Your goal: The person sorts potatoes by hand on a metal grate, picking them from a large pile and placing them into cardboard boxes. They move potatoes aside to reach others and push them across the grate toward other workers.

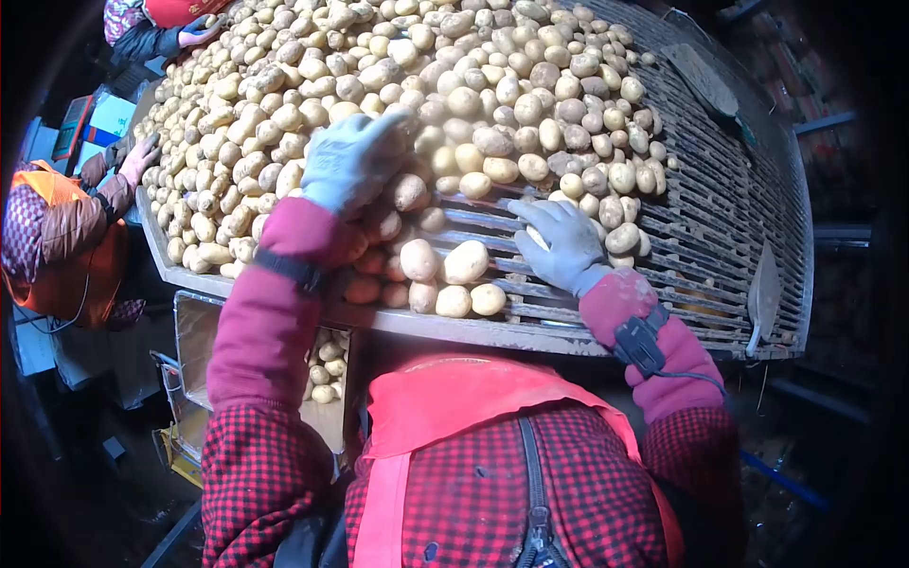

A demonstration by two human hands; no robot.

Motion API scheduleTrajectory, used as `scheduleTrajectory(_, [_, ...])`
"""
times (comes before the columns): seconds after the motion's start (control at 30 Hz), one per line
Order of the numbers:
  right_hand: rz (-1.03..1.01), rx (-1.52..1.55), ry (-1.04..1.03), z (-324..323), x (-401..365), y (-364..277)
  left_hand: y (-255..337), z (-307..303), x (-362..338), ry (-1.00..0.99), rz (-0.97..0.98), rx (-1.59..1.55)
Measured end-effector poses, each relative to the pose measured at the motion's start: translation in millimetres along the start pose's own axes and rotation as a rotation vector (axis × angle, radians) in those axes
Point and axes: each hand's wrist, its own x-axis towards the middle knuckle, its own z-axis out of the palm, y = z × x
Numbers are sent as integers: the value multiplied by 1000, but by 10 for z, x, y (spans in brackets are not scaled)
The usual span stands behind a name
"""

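Note:
A large heap of potatoes (275, 123) lies on a slatted metal table (705, 204). My left hand (352, 159), in a grey-blue glove, reaches over the heap's near side with its fingers stretched to the right. Its fingertips are smeared, and I see nothing held in it. Low over the slats, my right hand (561, 241) wears a matching glove. Its fingers curl round a pale potato (538, 237), mostly hidden by the glove. Several loose potatoes (465, 262) sit between my forearms near the front edge.
A metal rim (454, 327) runs along the table's front. Below it, at left, a box (327, 414) holds several potatoes. Another person's hand (140, 159) is at the left edge, and a second person's hand (201, 31) at the far left. A flat flap (763, 293) stands on the right.

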Motion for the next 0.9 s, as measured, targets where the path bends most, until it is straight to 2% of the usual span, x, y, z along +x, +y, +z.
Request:
scheduleTrajectory(0.03, [-23, 76, 5, -12, 22, -52, -14, -82, -106, 105, 4, -135])
scheduleTrajectory(0.1, [-72, 247, 2, -58, 48, -246, 9, -5, -316, 319, -241, -1019])
scheduleTrajectory(0.13, [-30, 218, -169, -117, 65, -377, 4, -155, -526, 248, -431, -1237])
scheduleTrajectory(0.17, [-38, 210, -239, -54, 73, -440, 46, -246, -665, 339, -548, -1312])
scheduleTrajectory(0.23, [-102, 105, -398, 146, 129, -508, -28, -225, -1031, 424, -597, -1716])
scheduleTrajectory(0.3, [-94, 40, -496, 164, 250, -572, -30, -149, -1323, 533, -809, -1891])
scheduleTrajectory(0.33, [-85, 9, -547, 176, 286, -611, -76, -71, -1545, 580, -744, -2035])
scheduleTrajectory(0.4, [-83, -17, -566, 165, 347, -676, -148, 176, -1819, 626, -619, -1509])
scheduleTrajectory(0.5, [-66, -62, -616, 180, 426, -731, 12, 147, -1898, 707, -712, -1604])
scheduleTrajectory(0.53, [-75, -77, -633, 167, 441, -738, 27, -8, -1882, 698, -735, -1885])
scheduleTrajectory(0.6, [-102, -80, -631, 151, 454, -724, -6, 110, -1865, 665, -556, -1783])
scheduleTrajectory(0.63, [-94, -36, -590, 179, 431, -674, 9, 108, -1870, 675, -575, -1837])
scheduleTrajectory(0.7, [24, 100, -592, 7, 487, -722, 58, 1, -1824, 684, -605, -2060])
scheduleTrajectory(0.73, [152, 145, -585, -90, 520, -760, 59, -31, -1831, 661, -577, -2099])
scheduleTrajectory(0.77, [173, 162, -503, -37, 489, -618, 64, 73, -1828, 749, -442, -1739])
scheduleTrajectory(0.8, [272, 451, -461, 58, 453, -470, 73, 271, -1818, 810, -315, -1373])
scheduleTrajectory(0.83, [369, 742, -413, 163, 422, -339, 65, 268, -1820, 804, -250, -1232])
scheduleTrajectory(0.87, [422, 1077, -353, 242, 414, -249, 84, 213, -1816, 778, -268, -1293])
scheduleTrajectory(0.9, [448, 1073, -316, 280, 460, -257, 90, 180, -1800, 774, -295, -1352])
